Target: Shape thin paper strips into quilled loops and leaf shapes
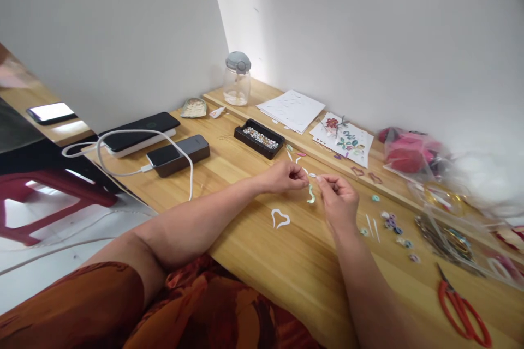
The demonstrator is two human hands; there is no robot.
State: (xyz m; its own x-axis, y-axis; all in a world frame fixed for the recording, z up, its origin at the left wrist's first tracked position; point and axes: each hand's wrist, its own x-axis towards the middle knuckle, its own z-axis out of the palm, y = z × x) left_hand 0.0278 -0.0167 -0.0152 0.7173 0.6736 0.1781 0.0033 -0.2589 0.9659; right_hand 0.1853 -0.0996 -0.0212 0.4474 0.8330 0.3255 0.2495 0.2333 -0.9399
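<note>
My left hand is closed in a pinch over the wooden table. A curly pale green strip hangs just under its fingertips, seemingly held by them. My right hand faces it, thumb and finger pinched on a small white leaf-shaped piece that points toward my left hand. An open heart outline of white strip lies on the table in front of my hands. Beyond them are several small coloured leaf shapes. Two thin white sticks and small rolled coloured coils lie right of my right hand.
A black tray of beads, a lidded jar and paper sheets stand at the back. Left are a phone, a dark power bank and a white cable. Red-handled scissors and plastic bags lie right.
</note>
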